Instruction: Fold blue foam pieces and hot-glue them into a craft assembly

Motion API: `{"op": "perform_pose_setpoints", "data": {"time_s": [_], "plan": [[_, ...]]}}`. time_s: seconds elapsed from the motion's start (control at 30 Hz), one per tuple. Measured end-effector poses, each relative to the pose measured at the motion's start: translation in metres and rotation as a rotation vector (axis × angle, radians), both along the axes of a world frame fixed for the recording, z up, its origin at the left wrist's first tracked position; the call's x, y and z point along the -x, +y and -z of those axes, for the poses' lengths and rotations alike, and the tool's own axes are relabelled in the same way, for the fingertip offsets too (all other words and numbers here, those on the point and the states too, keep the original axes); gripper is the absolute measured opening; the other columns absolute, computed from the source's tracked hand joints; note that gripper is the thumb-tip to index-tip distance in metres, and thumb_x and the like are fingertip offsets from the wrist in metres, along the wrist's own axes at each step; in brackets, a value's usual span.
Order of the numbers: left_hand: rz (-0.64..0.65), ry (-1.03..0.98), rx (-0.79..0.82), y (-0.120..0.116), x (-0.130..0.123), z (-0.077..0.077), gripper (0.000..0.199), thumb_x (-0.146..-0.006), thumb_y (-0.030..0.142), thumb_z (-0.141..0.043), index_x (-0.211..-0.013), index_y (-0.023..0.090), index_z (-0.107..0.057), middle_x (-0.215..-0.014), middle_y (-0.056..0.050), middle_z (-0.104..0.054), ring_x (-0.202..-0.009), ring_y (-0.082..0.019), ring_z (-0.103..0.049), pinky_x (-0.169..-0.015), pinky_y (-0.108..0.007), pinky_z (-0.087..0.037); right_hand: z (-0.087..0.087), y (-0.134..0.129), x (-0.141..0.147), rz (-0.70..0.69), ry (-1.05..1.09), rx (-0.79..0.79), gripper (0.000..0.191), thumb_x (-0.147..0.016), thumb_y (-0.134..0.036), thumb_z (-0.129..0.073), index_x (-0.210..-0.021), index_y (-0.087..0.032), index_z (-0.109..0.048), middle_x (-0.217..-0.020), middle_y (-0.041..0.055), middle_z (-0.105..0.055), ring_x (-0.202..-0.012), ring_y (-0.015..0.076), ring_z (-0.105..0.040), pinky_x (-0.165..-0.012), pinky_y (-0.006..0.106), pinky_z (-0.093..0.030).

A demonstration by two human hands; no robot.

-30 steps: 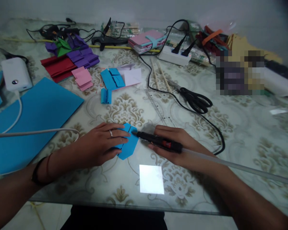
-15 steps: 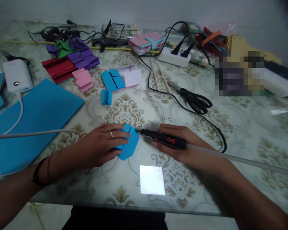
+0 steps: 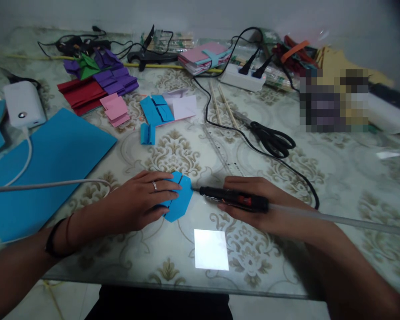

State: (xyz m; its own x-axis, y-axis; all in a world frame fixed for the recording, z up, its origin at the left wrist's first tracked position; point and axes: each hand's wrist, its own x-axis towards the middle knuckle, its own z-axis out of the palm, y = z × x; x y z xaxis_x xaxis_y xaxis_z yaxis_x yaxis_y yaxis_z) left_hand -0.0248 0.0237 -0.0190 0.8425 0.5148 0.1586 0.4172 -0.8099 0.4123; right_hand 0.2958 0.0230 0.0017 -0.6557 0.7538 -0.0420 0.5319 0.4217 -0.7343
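My left hand lies flat with its fingers stretched out, pressing a small blue folded paper onto the table. Part of that paper is hidden under the fingers. My right hand is wrapped round a black hot glue gun with a red part on its side and a pale glue stick running out of its back. The gun's nozzle points left at the right edge of the blue paper; whether it touches, I cannot tell.
A large blue sheet lies at left beside a white power bank. Folded papers, such as a pink one, lie behind the hands. Black scissors, a clear ruler and a black cord sit near a power strip.
My right hand has drawn the glue gun a little right and down along the blue paper's right edge. The left hand stays on the paper.
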Motion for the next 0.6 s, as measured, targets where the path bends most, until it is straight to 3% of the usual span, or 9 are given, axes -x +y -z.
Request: {"op": "perform_pose_setpoints", "data": {"time_s": [0.6], "plan": [[-0.001,-0.015,-0.015,0.0,-0.001,0.001,0.026,-0.101,0.021,-0.061,-0.126,0.02,-0.068,-0.136,-0.006,-0.073,-0.139,-0.03,-0.058,-0.115,-0.05,-0.047,0.008,-0.006,0.024,0.014,0.038,-0.121,0.03,-0.102,-0.026,-0.061,-0.075,-0.022,-0.049,-0.072,-0.0024,-0.048,-0.064,0.0137,-0.049,-0.06,0.028,-0.038]]}}
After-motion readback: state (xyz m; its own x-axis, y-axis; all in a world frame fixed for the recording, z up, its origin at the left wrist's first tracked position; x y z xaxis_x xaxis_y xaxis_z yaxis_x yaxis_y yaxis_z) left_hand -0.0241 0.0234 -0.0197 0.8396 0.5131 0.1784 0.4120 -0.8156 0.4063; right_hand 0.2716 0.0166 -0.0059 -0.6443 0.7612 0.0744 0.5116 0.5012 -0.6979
